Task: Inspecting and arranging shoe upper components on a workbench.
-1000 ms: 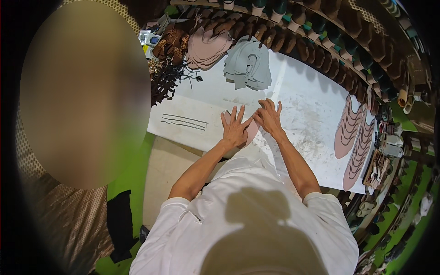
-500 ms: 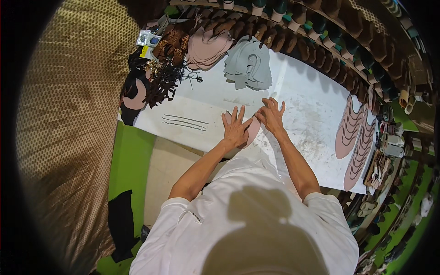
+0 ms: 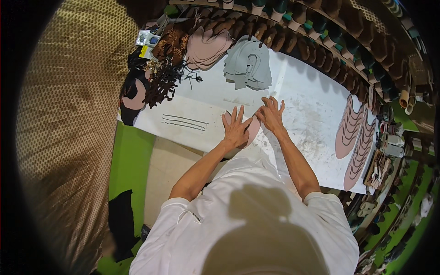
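On the near edge of the white work table lies a pink, curved, flat shoe piece (image 3: 253,134), partly covered by my hands. My left hand (image 3: 235,134) rests on it with fingers spread, holding it against the table top. At the piece's far right edge, my right hand (image 3: 272,118) has thumb and forefinger together in a pinch, its other fingers raised. Whatever thin material may be between those fingertips is too small to make out. Several thin dark strips (image 3: 185,120) lie side by side to the left of my left hand.
Grey cut pieces (image 3: 250,66) are stacked beyond my hands, beside a pile of pink pieces (image 3: 208,48). Dark straps (image 3: 162,82) heap at the left. Overlapping pink soles (image 3: 360,142) lie in rows at right. Brown shoes (image 3: 302,48) line the far edge. A patterned curtain (image 3: 68,128) hangs left.
Almost everything stays in place. My right hand's fingers have shifted very slightly at the pink piece's edge.
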`<action>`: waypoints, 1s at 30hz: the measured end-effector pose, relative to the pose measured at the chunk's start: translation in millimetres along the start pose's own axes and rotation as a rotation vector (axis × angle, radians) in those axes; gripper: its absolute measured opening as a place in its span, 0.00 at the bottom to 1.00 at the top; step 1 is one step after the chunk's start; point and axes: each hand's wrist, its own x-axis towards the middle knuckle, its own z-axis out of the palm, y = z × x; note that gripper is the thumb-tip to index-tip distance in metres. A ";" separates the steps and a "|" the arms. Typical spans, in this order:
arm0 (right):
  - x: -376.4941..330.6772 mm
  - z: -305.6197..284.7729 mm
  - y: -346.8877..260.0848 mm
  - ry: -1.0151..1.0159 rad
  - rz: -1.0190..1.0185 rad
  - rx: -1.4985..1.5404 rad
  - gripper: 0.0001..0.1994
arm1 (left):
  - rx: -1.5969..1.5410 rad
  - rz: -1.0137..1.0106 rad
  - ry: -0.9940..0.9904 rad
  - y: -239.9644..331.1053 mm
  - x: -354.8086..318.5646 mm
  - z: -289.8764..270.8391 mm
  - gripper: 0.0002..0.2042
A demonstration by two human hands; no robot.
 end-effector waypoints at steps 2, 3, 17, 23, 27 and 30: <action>0.8 -1.5 -1.0 -0.048 -0.002 -0.040 0.10 | -0.007 0.009 0.022 -0.9 -0.4 1.4 0.30; 0.8 -1.8 -1.0 -0.048 -0.001 -0.041 0.10 | -0.007 0.010 0.021 -0.2 0.2 0.6 0.30; -7.6 -1.5 2.9 -0.051 0.035 0.030 0.10 | 0.093 0.011 -0.005 5.6 9.6 -4.6 0.30; -5.6 4.3 4.7 0.028 0.017 0.023 0.08 | 0.054 -0.003 0.001 4.9 8.3 -4.4 0.30; -1.5 5.0 6.2 0.027 0.007 0.011 0.08 | 0.030 -0.015 0.008 5.8 9.3 -2.8 0.29; -0.1 4.8 7.0 0.032 0.005 0.021 0.07 | 0.009 -0.018 0.021 5.8 10.0 -1.6 0.29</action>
